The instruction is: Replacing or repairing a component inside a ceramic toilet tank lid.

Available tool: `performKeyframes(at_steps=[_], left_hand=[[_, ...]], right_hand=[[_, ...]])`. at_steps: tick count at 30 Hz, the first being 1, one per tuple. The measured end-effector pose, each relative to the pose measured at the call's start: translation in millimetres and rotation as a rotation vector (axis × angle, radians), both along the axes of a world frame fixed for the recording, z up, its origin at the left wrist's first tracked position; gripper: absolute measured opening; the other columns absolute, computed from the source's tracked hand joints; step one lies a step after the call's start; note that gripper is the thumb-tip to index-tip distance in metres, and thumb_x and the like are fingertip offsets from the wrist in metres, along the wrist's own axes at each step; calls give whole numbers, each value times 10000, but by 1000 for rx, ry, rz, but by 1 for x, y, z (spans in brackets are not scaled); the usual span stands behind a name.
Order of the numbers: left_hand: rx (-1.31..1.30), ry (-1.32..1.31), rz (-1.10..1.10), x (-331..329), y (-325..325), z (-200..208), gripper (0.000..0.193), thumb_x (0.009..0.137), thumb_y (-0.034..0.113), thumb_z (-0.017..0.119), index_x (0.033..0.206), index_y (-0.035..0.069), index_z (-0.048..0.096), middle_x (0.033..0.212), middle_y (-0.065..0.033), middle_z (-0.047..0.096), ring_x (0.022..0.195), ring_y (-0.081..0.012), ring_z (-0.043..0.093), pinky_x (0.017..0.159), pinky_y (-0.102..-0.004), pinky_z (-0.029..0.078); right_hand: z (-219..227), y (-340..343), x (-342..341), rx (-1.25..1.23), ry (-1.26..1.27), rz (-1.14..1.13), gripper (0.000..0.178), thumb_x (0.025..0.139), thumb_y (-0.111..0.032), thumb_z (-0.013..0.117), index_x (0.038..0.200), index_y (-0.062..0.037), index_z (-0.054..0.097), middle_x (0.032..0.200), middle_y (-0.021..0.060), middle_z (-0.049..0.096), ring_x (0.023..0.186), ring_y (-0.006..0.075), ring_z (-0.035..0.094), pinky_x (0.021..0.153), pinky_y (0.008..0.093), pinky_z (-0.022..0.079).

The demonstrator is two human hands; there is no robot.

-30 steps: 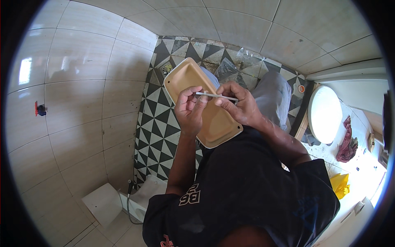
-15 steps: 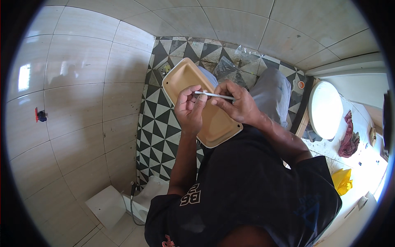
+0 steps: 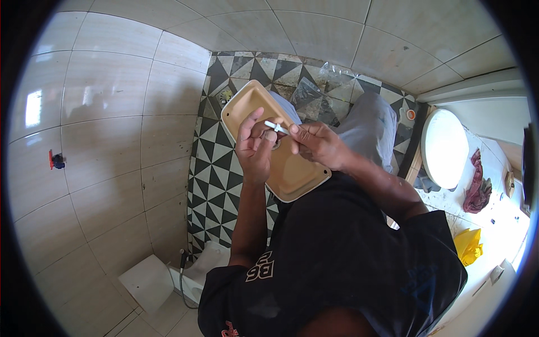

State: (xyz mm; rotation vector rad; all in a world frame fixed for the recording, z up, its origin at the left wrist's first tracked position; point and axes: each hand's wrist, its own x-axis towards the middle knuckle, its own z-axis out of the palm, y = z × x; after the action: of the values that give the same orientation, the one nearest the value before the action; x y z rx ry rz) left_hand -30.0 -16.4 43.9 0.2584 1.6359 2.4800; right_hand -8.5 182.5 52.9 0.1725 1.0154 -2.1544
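A thin white rod (image 3: pixel 275 127) with a small white collar near its end is held between my two hands. My right hand (image 3: pixel 323 145) pinches its right part between thumb and fingers, hiding that end. The thumb and curled fingers of my left hand (image 3: pixel 254 151) close on it near the collar, while the index finger stands raised. Beneath both hands a tan, rounded-rectangular basin-like piece (image 3: pixel 297 174) with a pale rim lies tilted against my lap. Small dark holes sit near its corners, and a round fitting shows at its middle, partly hidden by my hands.
A clear plastic bag (image 3: pixel 309 95) lies on the patterned floor (image 3: pixel 216 185) ahead. To the right are a white oval lid (image 3: pixel 443 149), a dark red cloth (image 3: pixel 477 185) and a yellow bag (image 3: pixel 467 247). A red-handled valve (image 3: pixel 56 160) projects from the left wall; a hose (image 3: pixel 180 281) hangs at lower left.
The rod has turned, and less of it shows beyond my right hand. My right hand has shifted slightly left and down; my left index finger has lifted away from the rod.
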Motion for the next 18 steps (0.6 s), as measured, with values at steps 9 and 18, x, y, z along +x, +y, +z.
performKeyframes(at_steps=[9,18], left_hand=[[65,-115,-26,-5,7,-21,417,999,108,722,1364,1,553,1205,-100,679,1076,-151,667,937,-305,583],[-44,-37,129,9,23,7,181,1078,116,595,1190,-22,626,1025,-77,685,919,-134,676,886,-309,566]], right_hand=[[-2,1,5,229,444,-198,499,1131,-402,514,797,-54,644,681,-49,525,649,52,407,595,255,346],[-4,1,-1,266,591,-308,472,1121,-385,540,867,-14,685,728,-34,594,662,75,494,601,271,409]])
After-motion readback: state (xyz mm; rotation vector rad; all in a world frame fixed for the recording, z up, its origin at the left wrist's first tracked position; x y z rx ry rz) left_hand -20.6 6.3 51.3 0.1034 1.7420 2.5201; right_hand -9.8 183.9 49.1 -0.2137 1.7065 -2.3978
